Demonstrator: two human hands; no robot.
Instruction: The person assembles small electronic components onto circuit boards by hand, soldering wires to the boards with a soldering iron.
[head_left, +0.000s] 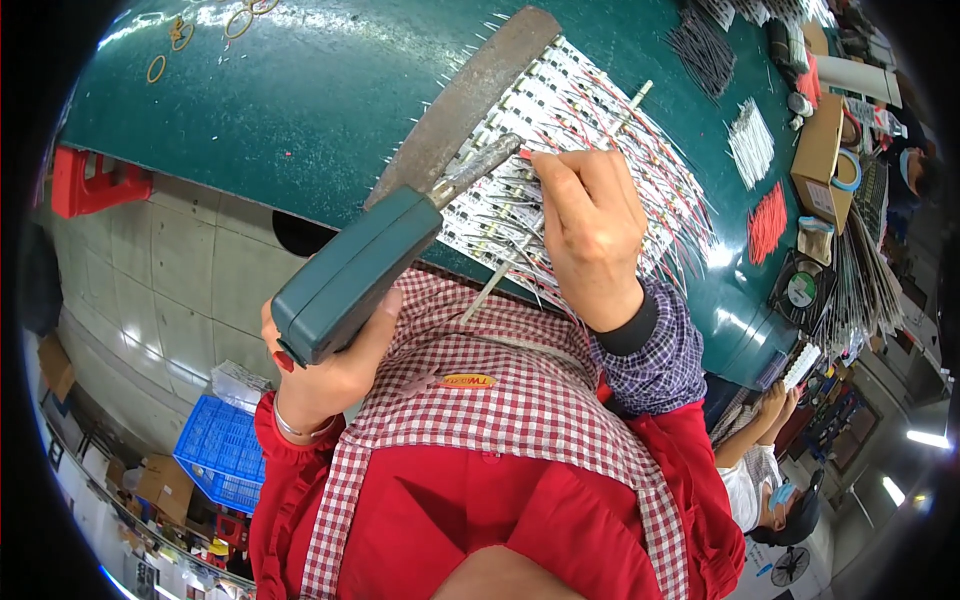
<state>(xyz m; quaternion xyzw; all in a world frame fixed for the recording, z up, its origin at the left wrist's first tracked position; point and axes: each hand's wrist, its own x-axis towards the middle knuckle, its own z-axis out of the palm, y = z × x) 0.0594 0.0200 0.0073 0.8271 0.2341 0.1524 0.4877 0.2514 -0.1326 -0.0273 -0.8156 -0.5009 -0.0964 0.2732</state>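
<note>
My left hand (338, 378) is wrapped round the grip of a dark green soldering gun (358, 275). Its metal barrel points up and to the right, over a panel of small white circuit boards (512, 100). Close to its tip, my right hand (598, 235) is closed in a pinch on a thin red wire (527, 154), of which only a short end shows at the fingertips. Many red and dark wires stick out from the panel. A heavy brown metal bar (465, 105) lies along the panel's left edge on the green table (290, 110).
To the right lie bundles of black wires (703, 52), white wires (750, 143) and red wires (767, 222). Beyond them are a cardboard box (820, 160) and a small fan (800, 288). A co-worker's hands (778, 408) are at lower right. A blue crate (220, 450) stands at lower left.
</note>
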